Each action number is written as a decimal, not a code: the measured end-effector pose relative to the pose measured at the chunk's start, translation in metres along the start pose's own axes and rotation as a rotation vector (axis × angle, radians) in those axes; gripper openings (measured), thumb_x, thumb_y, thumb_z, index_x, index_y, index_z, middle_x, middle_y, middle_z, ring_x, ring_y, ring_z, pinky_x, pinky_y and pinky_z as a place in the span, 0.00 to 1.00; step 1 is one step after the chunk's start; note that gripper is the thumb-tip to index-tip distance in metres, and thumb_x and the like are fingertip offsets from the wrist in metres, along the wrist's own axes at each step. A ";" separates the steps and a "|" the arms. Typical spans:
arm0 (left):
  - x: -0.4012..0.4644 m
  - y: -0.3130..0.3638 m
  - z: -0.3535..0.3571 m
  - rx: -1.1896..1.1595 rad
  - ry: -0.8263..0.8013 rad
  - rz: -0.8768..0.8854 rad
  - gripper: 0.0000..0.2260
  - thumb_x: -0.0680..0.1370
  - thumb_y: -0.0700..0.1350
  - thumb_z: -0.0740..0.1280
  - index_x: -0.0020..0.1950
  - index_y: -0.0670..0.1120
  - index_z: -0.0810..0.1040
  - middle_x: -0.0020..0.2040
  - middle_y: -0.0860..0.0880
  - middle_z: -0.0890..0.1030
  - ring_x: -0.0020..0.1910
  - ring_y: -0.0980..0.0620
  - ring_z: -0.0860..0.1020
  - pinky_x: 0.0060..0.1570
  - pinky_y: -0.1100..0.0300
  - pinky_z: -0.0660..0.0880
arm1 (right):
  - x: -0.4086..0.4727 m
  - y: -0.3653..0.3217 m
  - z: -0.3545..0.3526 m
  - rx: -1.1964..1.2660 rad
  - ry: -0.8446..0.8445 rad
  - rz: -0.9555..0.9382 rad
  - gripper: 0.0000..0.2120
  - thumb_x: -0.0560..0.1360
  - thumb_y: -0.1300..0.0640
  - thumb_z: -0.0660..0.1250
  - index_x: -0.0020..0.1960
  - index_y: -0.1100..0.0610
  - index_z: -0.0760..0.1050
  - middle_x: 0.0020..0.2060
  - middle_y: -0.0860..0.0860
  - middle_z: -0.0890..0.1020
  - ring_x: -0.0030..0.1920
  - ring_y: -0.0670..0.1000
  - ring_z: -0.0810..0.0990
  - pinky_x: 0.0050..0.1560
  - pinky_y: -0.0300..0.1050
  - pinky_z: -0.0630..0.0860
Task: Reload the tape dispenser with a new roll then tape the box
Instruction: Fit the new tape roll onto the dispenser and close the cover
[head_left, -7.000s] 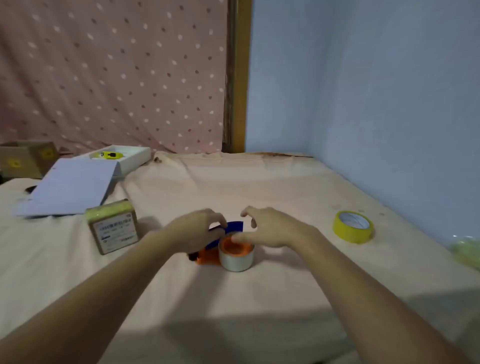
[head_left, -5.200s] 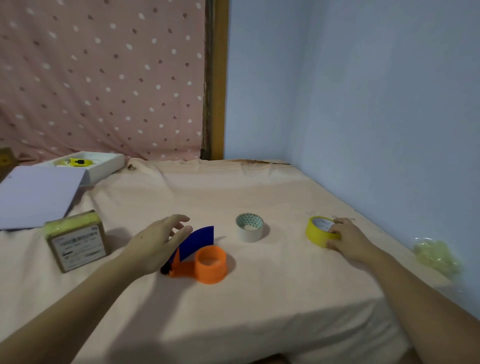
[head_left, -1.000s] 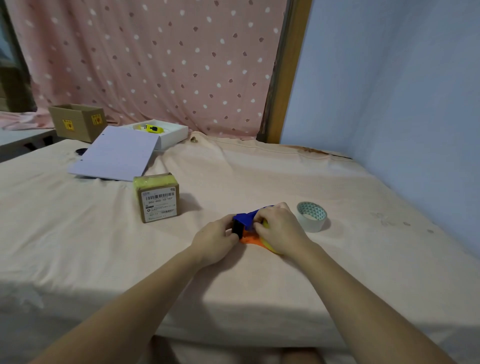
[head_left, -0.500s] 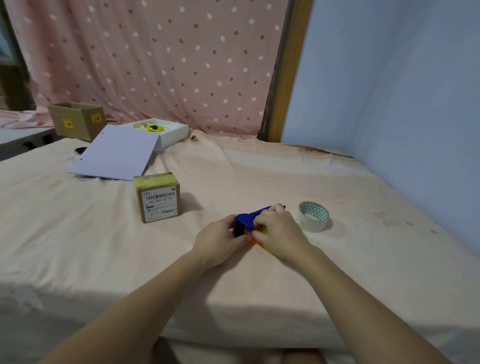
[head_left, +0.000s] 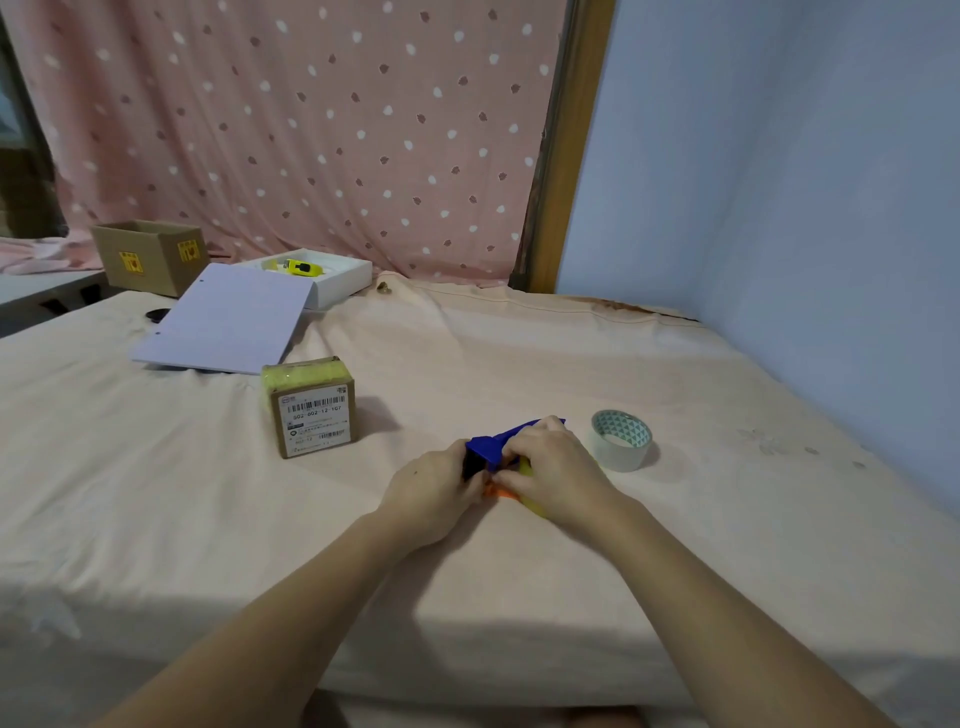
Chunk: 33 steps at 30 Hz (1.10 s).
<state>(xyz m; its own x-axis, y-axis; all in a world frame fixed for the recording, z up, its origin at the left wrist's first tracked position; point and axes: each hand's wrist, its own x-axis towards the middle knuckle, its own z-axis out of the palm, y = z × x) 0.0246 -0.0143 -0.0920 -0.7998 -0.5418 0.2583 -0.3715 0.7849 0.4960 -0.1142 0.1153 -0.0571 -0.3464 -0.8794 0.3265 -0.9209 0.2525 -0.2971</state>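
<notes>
Reloading step, judged under way: left hand (head_left: 431, 488) and right hand (head_left: 553, 475) both clamp the blue-and-orange plastic tape dispenser (head_left: 491, 447) with its yellow tape roll (head_left: 530, 499) on the table (head_left: 519, 364). Next, probably threading tape, then the small labelled cardboard box (head_left: 311, 408), well left.

Two bare forearms, no sleeves, left hand (head_left: 434, 493), right hand (head_left: 556, 473) ungloved
</notes>
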 end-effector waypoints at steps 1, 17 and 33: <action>0.001 -0.001 -0.001 0.001 -0.019 0.011 0.16 0.80 0.57 0.61 0.62 0.49 0.73 0.51 0.47 0.85 0.50 0.41 0.81 0.45 0.50 0.76 | 0.001 0.002 -0.002 0.022 -0.023 0.008 0.13 0.69 0.40 0.71 0.47 0.47 0.83 0.46 0.43 0.83 0.54 0.49 0.71 0.55 0.50 0.75; -0.003 0.004 -0.009 0.109 -0.101 0.106 0.16 0.83 0.56 0.57 0.65 0.48 0.69 0.53 0.43 0.83 0.50 0.39 0.80 0.45 0.49 0.73 | -0.005 0.017 -0.025 -0.008 -0.183 0.062 0.38 0.70 0.49 0.75 0.77 0.43 0.64 0.82 0.47 0.59 0.81 0.53 0.53 0.78 0.60 0.58; -0.020 0.007 -0.003 -0.104 0.123 0.107 0.25 0.75 0.61 0.64 0.71 0.55 0.68 0.62 0.56 0.83 0.52 0.49 0.82 0.49 0.52 0.77 | -0.004 0.021 -0.016 -0.015 -0.117 0.121 0.34 0.70 0.38 0.66 0.75 0.42 0.67 0.70 0.41 0.71 0.72 0.47 0.63 0.73 0.53 0.67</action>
<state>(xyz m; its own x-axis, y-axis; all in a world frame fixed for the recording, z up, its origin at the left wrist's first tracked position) 0.0396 0.0011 -0.0914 -0.7659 -0.4947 0.4106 -0.2319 0.8083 0.5413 -0.1350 0.1306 -0.0501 -0.4323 -0.8830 0.1828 -0.8769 0.3643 -0.3137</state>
